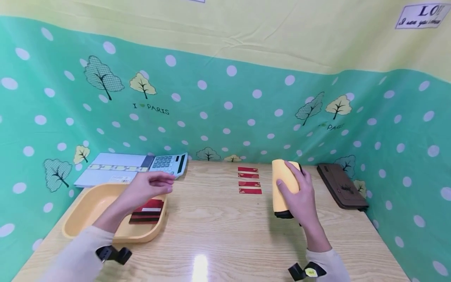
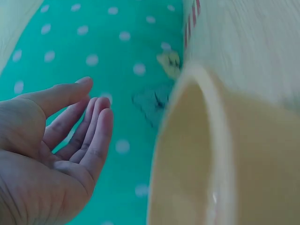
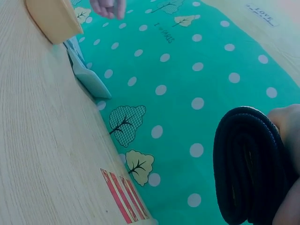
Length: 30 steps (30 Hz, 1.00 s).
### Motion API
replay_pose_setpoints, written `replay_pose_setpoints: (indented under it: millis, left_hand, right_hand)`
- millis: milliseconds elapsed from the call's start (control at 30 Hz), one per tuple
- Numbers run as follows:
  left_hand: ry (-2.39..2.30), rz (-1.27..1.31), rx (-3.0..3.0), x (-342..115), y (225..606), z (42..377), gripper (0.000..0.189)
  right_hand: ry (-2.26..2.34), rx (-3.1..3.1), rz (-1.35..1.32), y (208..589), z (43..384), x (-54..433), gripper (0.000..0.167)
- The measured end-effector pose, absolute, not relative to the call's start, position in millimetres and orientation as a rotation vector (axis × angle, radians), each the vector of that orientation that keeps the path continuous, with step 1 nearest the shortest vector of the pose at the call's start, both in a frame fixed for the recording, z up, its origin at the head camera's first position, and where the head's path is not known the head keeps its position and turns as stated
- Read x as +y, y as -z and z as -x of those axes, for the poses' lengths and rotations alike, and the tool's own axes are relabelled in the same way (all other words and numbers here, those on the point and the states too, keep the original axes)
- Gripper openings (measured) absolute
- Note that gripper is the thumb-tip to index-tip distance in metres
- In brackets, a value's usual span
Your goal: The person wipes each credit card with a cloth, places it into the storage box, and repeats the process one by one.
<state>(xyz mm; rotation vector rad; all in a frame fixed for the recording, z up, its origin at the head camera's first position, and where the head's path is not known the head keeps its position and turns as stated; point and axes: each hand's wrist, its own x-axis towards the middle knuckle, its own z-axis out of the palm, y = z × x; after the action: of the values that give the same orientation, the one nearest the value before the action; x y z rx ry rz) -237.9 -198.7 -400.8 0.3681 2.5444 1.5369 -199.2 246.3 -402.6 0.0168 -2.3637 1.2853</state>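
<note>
My right hand (image 1: 299, 197) grips a folded, rolled-up mat (image 1: 280, 194), yellow outside and black inside, raised over the right part of the table. Seen from its end in the right wrist view, the mat (image 3: 248, 164) shows thick black layers folded on themselves. My left hand (image 1: 151, 186) hovers above the right side of a yellow plastic basket (image 1: 155, 234), fingers loosely bent, nothing in them. The left wrist view shows the palm of the left hand (image 2: 65, 140) beside the basket's rim. Dark red cards with black stripes (image 1: 146, 214) lie inside the basket.
Several narrow red strips (image 1: 250, 184) lie in a column at the table's back middle. A light-blue calculator (image 1: 168, 164) and a white folder (image 1: 116, 159) stand behind the basket. At the right edge lies a brown zipped case (image 1: 340, 186). A patterned green cloth hangs around the table.
</note>
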Motion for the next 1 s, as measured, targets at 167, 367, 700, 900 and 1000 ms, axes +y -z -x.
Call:
replay_pose_setpoints:
  millis: [167,367,700,900,1000]
  left_hand:
    - [-1.534,-0.505,2.468,-151.9,389.2,258.2,0.047]
    - [-1.529,-0.593,2.424,-98.5,383.3,281.3,0.045]
    - [-1.600,-0.550,2.300,-29.2,421.6,313.5,0.047]
    - [-1.692,-0.371,2.223,-12.6,455.8,327.7,0.049]
    - [-1.659,-0.374,2.255,-5.5,465.9,330.7,0.047]
  right_hand:
    - [-1.284,-2.367,-0.004,402.5,200.8,250.4,0.058]
    - [-1.289,-2.369,0.007,401.5,201.6,254.4,0.057]
    - [-1.260,-2.329,0.024,396.7,201.5,264.4,0.057]
    - [-1.278,-2.324,0.030,394.8,200.8,266.4,0.059]
    - [-1.272,-2.309,0.026,394.0,200.6,269.1,0.058]
